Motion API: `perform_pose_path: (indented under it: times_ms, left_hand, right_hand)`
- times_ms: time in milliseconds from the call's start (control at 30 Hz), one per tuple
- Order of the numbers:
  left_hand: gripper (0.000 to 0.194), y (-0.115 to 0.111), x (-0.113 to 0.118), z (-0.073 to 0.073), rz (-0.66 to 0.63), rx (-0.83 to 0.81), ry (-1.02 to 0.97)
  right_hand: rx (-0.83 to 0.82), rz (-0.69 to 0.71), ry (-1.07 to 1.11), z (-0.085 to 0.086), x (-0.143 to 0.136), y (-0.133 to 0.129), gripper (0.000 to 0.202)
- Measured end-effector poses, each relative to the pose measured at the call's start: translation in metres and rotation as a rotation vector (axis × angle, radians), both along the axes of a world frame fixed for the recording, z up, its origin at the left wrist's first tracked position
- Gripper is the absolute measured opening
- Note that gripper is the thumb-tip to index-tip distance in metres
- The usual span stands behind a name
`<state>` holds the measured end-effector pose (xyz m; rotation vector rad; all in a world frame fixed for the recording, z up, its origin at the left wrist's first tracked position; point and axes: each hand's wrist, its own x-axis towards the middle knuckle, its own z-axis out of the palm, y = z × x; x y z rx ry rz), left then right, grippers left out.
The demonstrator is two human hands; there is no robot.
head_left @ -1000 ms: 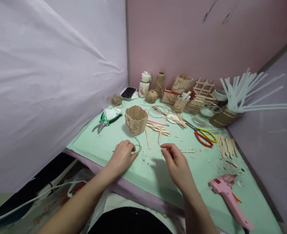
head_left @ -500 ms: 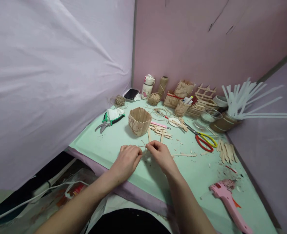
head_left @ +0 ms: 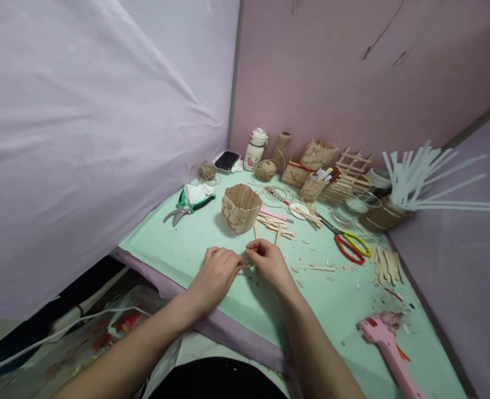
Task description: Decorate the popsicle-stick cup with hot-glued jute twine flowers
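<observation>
My left hand (head_left: 219, 272) rests low over the near part of the green table, its fingers closed in a pinch. Facing it, my right hand (head_left: 269, 261) pinches too, with thumb and forefinger together. Between the fingertips runs a short, thin piece of twine (head_left: 247, 264), mostly hidden by the fingers. Just beyond my hands stands an upright many-sided cup of wooden craft sticks (head_left: 240, 209). Two craft sticks (head_left: 277, 235) lie on the table past my right hand, near a pile of narrow wood strips (head_left: 276, 224).
Green-handled pruning shears (head_left: 189, 206) lie on the left. Twine balls (head_left: 265, 170), a bottle (head_left: 255, 149) and a phone (head_left: 227, 160) sit behind. On the right are scissors (head_left: 350, 245), a pink glue gun (head_left: 388, 346), a glass bowl (head_left: 356, 209) and white glue sticks (head_left: 413, 177).
My right hand has moved slightly closer to my left. The twine end that stuck up between them no longer shows. The camera view has shifted a little.
</observation>
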<state>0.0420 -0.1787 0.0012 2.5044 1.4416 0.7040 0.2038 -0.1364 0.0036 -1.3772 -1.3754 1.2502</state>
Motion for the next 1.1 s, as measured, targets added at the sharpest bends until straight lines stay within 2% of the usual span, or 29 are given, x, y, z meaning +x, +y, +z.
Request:
perform_pose_path:
  times_ms: [133,267,333,500,567,700,933,1100]
  left_hand:
    - [0.013,0.003,-0.002,-0.002,0.042,-0.039,-0.048]
    - [0.013,0.006,-0.003,-0.005,0.074,-0.111,-0.117]
    - [0.013,0.007,-0.003,-0.006,0.077,-0.118,-0.123]
    - [0.013,0.004,-0.001,-0.004,0.057,-0.076,-0.118]
    - [0.013,0.002,0.000,-0.003,0.052,-0.065,-0.127]
    - [0.010,0.002,0.000,-0.002,0.065,-0.119,-0.195]
    - [0.018,0.006,-0.005,0.004,0.131,-0.305,-0.359]
    - [0.014,0.014,-0.011,0.006,0.209,-0.273,-0.387]
  right_hand:
    - [0.043,-0.142,0.186,-0.003,0.000,0.003,0.024]
    - [0.078,-0.189,0.238,-0.004,0.003,0.003,0.028]
    - [0.100,-0.199,0.155,-0.005,0.004,0.002,0.025]
    - [0.232,-0.167,-0.367,-0.008,0.003,-0.004,0.034]
    - [0.218,-0.121,-0.399,-0.008,0.000,-0.005,0.032]
    - [0.187,-0.140,-0.137,-0.007,-0.002,-0.004,0.023]
    - [0.127,-0.230,0.172,-0.002,0.004,-0.003,0.025]
    - [-0.010,-0.265,0.548,-0.001,0.001,-0.006,0.028]
